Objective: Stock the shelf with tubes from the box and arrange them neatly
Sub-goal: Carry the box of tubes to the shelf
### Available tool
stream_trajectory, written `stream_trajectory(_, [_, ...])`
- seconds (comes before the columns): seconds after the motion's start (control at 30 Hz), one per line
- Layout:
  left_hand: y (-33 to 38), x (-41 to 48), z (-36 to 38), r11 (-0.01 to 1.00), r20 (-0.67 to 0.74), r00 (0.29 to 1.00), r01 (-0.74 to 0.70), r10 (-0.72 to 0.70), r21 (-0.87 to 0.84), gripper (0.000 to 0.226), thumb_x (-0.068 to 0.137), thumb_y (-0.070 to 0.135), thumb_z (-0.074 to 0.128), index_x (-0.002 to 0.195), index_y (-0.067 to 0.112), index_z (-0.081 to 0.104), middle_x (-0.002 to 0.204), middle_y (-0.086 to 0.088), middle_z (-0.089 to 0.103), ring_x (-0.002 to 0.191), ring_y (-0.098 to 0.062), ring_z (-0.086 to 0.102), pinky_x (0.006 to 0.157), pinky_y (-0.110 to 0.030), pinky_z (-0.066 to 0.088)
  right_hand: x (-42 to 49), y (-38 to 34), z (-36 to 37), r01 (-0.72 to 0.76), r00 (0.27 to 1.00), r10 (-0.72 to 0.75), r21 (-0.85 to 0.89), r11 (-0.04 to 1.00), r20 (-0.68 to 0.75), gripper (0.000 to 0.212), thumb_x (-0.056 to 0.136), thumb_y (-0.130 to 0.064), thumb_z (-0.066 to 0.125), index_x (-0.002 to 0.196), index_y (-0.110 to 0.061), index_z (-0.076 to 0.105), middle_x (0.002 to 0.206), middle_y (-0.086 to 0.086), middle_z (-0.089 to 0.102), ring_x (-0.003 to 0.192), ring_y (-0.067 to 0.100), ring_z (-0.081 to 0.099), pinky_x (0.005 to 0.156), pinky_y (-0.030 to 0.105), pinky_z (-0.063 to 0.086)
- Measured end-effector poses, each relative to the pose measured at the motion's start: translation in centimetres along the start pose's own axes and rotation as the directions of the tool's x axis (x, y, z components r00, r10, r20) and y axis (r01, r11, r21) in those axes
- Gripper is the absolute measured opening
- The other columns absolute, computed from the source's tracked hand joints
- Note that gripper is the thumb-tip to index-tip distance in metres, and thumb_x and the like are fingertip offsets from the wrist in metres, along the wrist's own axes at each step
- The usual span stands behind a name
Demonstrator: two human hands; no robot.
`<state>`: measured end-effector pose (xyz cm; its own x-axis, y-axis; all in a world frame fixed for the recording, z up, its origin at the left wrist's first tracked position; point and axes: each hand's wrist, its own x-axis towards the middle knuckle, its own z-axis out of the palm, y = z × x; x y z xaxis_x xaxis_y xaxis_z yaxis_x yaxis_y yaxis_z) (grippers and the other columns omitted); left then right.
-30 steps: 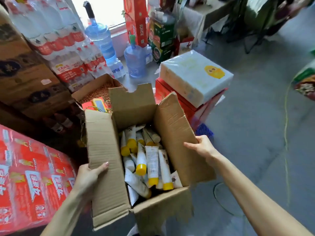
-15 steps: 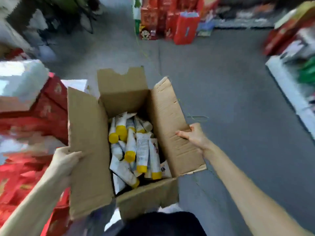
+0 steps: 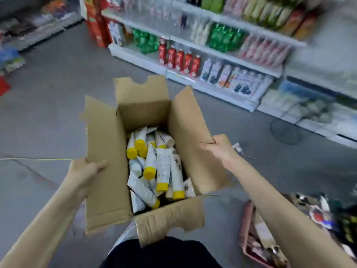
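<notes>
Shelf (image 3: 185, 78) swung into view ahead; box (image 3: 108, 180), tubes (image 3: 163, 167) loose inside, hung btwn left hand (image 3: 85, 171) & right hand (image 3: 218, 147), each clamped on a side flap. Flaps looked weak; level carry seemed wise.

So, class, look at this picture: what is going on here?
A person holds an open cardboard box with both hands. The left hand grips its left side flap and the right hand grips its right one. Inside lies a loose heap of white tubes with yellow caps. Stocked shop shelves stand ahead on the right. Neither hand holds a tube.
</notes>
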<state>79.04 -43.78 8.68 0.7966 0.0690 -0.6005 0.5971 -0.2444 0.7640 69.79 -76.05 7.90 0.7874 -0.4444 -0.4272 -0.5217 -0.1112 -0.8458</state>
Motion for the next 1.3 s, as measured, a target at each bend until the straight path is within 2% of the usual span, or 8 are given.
stream_trajectory(0.1, [5.3, 3.5, 7.3, 0.993, 0.156, 0.988, -0.030, 0.012, 0.112, 0.016, 0.083, 0.002, 0.066, 0.098, -0.003, 0.062, 0.083, -0.015, 0.064, 0.055, -0.024, 0.065, 0.064, -0.038, 0.055, 2.9, 0.4, -5.2, -0.038, 0.991, 0.039, 0.011, 0.999, -0.125, 0.010, 0.082, -0.005, 0.069, 0.079, 0.005, 0.066, 0.070, 0.006, 0.058, 0.059, 0.006, 0.054, 0.057, 0.022, 0.045])
stream_trajectory(0.2, [9.9, 8.0, 14.9, 0.979, 0.294, 0.956, -0.073, 0.014, 0.192, 0.025, 0.083, 0.001, 0.066, 0.106, -0.008, 0.060, 0.088, -0.019, 0.065, 0.069, -0.030, 0.063, 0.072, -0.043, 0.052, 5.5, 0.5, -9.7, -0.122, 0.954, 0.131, 0.049, 0.991, -0.270, 0.021, 0.081, -0.005, 0.070, 0.091, 0.014, 0.066, 0.082, 0.014, 0.062, 0.074, 0.022, 0.060, 0.071, 0.045, 0.054])
stream_trajectory(0.27, [13.3, 9.6, 20.1, 0.960, 0.382, 0.924, -0.116, 0.010, 0.255, 0.026, 0.083, -0.001, 0.066, 0.106, -0.010, 0.060, 0.077, -0.014, 0.065, 0.065, -0.028, 0.060, 0.071, -0.041, 0.050, 6.7, 0.6, -12.5, -0.165, 0.914, 0.206, 0.145, 0.976, -0.349, 0.017, 0.083, -0.004, 0.068, 0.093, 0.010, 0.067, 0.087, 0.017, 0.067, 0.073, 0.024, 0.063, 0.073, 0.044, 0.056])
stream_trajectory(0.37, [17.5, 10.5, 27.7, 0.931, 0.493, 0.870, -0.192, 0.015, 0.309, 0.011, 0.085, -0.001, 0.063, 0.095, -0.004, 0.060, 0.063, -0.010, 0.064, 0.054, -0.026, 0.061, 0.053, -0.034, 0.053, 8.1, 1.0, -16.6, -0.219, 0.844, 0.300, 0.224, 0.950, -0.445, 0.004, 0.083, -0.006, 0.068, 0.086, -0.003, 0.068, 0.090, 0.017, 0.071, 0.078, 0.028, 0.068, 0.078, 0.045, 0.056])
stream_trajectory(0.6, [24.1, 9.8, 45.1, 0.870, 0.654, 0.756, -0.303, -0.028, 0.388, 0.013, 0.085, -0.001, 0.063, 0.097, -0.005, 0.060, 0.076, -0.014, 0.062, 0.065, -0.027, 0.059, 0.063, -0.034, 0.050, 11.0, 3.7, -26.8, -0.179, 0.684, 0.442, 0.454, 0.873, -0.581, 0.005, 0.081, -0.004, 0.070, 0.082, 0.000, 0.069, 0.089, 0.023, 0.071, 0.080, 0.033, 0.067, 0.079, 0.051, 0.055])
stream_trajectory(1.0, [28.4, 5.9, 74.7, 0.815, 0.700, 0.708, -0.350, -0.092, 0.461, 0.011, 0.085, -0.003, 0.063, 0.093, -0.008, 0.058, 0.071, -0.017, 0.063, 0.059, -0.028, 0.060, 0.052, -0.034, 0.048, 19.0, 9.8, -51.6, -0.153, 0.630, 0.494, 0.528, 0.836, -0.600, 0.001, 0.084, -0.006, 0.068, 0.084, -0.005, 0.069, 0.084, 0.015, 0.073, 0.075, 0.029, 0.069, 0.076, 0.047, 0.057])
stream_trajectory(1.17, [31.0, 5.5, 86.2, 0.820, 0.734, 0.667, -0.345, -0.128, 0.457, 0.004, 0.084, -0.003, 0.063, 0.087, -0.005, 0.061, 0.058, -0.015, 0.065, 0.041, -0.023, 0.061, 0.038, -0.031, 0.052, 22.9, 11.2, -61.9, -0.167, 0.598, 0.489, 0.497, 0.851, -0.635, 0.006, 0.082, -0.007, 0.070, 0.086, -0.002, 0.071, 0.084, 0.016, 0.073, 0.077, 0.031, 0.070, 0.076, 0.047, 0.057])
stream_trajectory(1.3, [33.1, 6.0, 97.3, 0.807, 0.761, 0.631, -0.369, -0.147, 0.462, 0.015, 0.082, -0.002, 0.066, 0.094, -0.008, 0.060, 0.071, -0.019, 0.065, 0.053, -0.028, 0.063, 0.045, -0.035, 0.054, 27.9, 13.4, -70.3, -0.174, 0.576, 0.502, 0.503, 0.847, -0.645, 0.005, 0.082, -0.006, 0.070, 0.084, -0.002, 0.072, 0.082, 0.016, 0.073, 0.076, 0.033, 0.070, 0.076, 0.048, 0.057])
